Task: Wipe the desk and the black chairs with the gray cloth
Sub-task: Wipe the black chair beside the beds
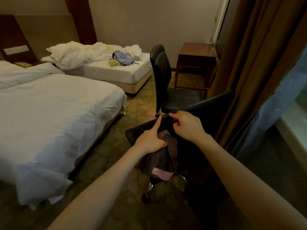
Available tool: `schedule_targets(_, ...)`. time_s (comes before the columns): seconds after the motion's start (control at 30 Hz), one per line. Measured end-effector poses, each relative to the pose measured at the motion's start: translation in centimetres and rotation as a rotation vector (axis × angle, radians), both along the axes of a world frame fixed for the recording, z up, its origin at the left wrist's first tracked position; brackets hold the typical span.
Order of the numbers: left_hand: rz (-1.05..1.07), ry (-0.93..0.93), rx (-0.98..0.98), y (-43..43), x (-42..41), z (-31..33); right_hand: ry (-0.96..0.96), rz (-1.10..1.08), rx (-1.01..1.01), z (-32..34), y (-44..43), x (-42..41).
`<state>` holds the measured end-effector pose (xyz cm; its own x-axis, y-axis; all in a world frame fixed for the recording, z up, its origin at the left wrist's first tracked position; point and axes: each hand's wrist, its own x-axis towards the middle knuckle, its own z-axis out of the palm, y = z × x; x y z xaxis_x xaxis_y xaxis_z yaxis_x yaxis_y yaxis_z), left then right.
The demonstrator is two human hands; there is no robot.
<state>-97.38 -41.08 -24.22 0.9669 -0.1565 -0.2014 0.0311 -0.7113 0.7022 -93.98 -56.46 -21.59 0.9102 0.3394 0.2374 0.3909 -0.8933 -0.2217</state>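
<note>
Gray cloth (163, 156), bunched and hanging, is gripped in the left hand (149, 141) at 6 o'clock from the view's centre. That hand's index finger stretches up to the top corner of the nearer black chair (216, 105). At 3 o'clock from the left hand, the right hand (187, 127) pinches that same backrest edge between thumb and forefinger. The farther black chair (162, 70) stands at 12 o'clock, a wooden table (197, 50) at 1, a brown curtain (257, 63) at 2, and a white bed (58, 105) at 9.
</note>
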Motion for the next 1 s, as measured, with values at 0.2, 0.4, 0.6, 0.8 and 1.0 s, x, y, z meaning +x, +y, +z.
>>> schedule_targets(0.2, -0.025, -0.061, 0.144, 2.3, -0.5, -0.8, -0.068, -0.101, -0.227, 0.6, 0.5, 1.9)
schedule_targets(0.4, 0.029, -0.056, 0.146, 5.2, -0.1, -1.9, -0.196, -0.014, -0.112, 0.4, 4.6, 3.8)
schedule_targets(0.6, 0.074, -0.041, 0.135, 8.6, 1.3, -1.4, -0.16, 0.032, 0.157, -0.8, 6.7, 5.6)
schedule_targets(0.8, 0.224, -0.079, 0.181, 11.3, 3.3, -1.8, -0.115, 0.053, 0.184, -0.3, 11.6, 7.1)
schedule_targets(1.0, 0.272, -0.087, 0.137, 13.9, 6.0, -2.9, -0.074, 0.044, 0.222, -0.2, 16.0, 9.0)
